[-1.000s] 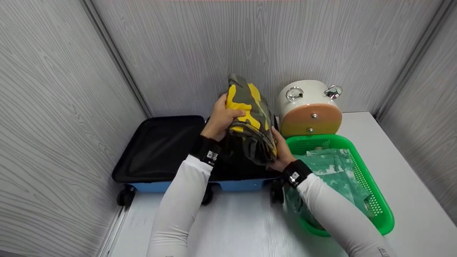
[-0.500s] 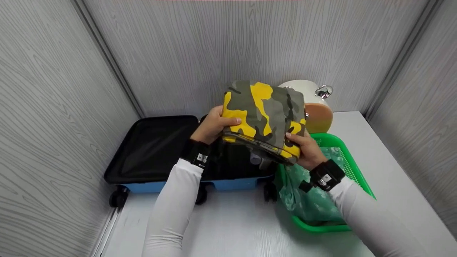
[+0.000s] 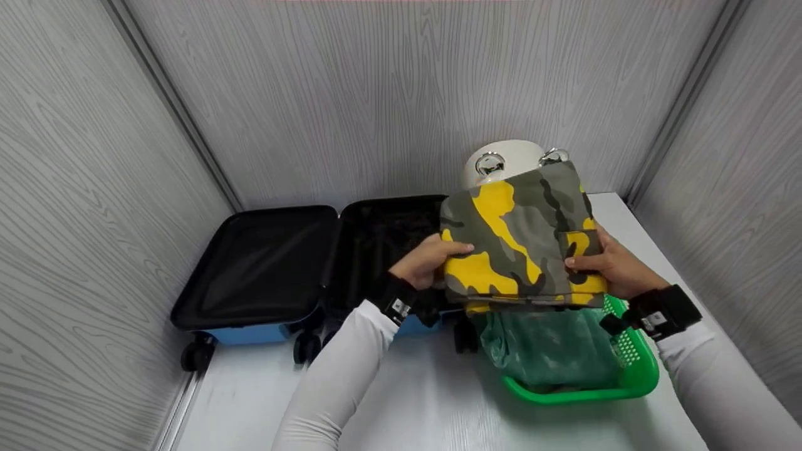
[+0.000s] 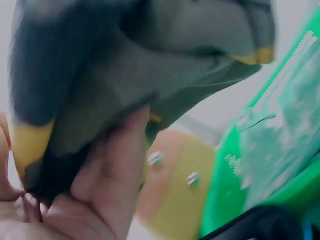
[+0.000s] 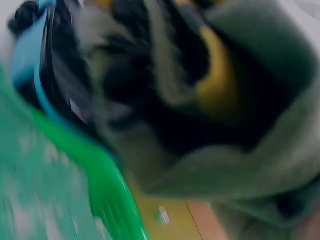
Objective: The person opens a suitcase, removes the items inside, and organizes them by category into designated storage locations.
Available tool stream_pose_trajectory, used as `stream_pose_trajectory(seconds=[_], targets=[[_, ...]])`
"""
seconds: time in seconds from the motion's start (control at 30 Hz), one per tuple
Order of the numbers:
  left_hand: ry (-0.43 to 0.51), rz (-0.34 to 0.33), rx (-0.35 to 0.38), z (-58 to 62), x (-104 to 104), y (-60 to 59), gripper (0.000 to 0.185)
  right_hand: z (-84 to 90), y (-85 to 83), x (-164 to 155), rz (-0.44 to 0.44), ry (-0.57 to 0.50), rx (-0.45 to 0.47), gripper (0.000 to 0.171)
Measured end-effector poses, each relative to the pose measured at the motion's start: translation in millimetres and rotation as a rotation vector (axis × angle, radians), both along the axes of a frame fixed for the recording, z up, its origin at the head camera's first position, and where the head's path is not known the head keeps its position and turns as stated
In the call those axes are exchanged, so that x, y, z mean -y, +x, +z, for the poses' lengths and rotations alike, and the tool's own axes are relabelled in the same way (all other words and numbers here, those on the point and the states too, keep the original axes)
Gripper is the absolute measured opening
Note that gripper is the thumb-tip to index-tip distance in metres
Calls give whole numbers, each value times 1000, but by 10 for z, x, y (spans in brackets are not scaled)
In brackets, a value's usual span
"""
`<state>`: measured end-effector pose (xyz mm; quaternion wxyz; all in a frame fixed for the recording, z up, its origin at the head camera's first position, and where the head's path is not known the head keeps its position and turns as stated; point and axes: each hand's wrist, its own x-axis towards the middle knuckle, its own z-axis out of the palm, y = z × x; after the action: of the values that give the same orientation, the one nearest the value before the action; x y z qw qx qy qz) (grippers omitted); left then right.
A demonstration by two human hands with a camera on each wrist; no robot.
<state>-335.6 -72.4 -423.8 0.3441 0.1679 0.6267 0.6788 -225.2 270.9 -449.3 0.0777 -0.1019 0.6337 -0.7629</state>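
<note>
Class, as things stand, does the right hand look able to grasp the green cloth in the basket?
Probably not: the right hand grips the folded camouflage cloth. The near part of the green cloth shows uncovered in the basket, though, so once free the hand could likely reach it.

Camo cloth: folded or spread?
Folded. The camo cloth is a compact rectangle, layers stacked along its near edge, held between the left hand and the right hand.

Head view: from above, facing forward and down across the open suitcase [image 3: 263,269] and green basket [image 3: 573,396]. Left and right wrist views: close up on the folded camouflage garment [image 3: 520,241]; both share the basket and orange-and-yellow panel [image 4: 175,182].
</note>
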Motion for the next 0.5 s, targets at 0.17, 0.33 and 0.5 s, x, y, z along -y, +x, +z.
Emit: stream_pose_trajectory(seconds=[0.17,0.33,0.5], targets=[[-78,-13,-44,-193,-295,280,49,-69,86,-311,0,226,81,95],[-184,-71,-98,-428,-432,459,61,-181,112,-414,5,426,121,102],[-242,-125,-79,-626,-463,487,56,-335,90,-425,43,510,174,108]])
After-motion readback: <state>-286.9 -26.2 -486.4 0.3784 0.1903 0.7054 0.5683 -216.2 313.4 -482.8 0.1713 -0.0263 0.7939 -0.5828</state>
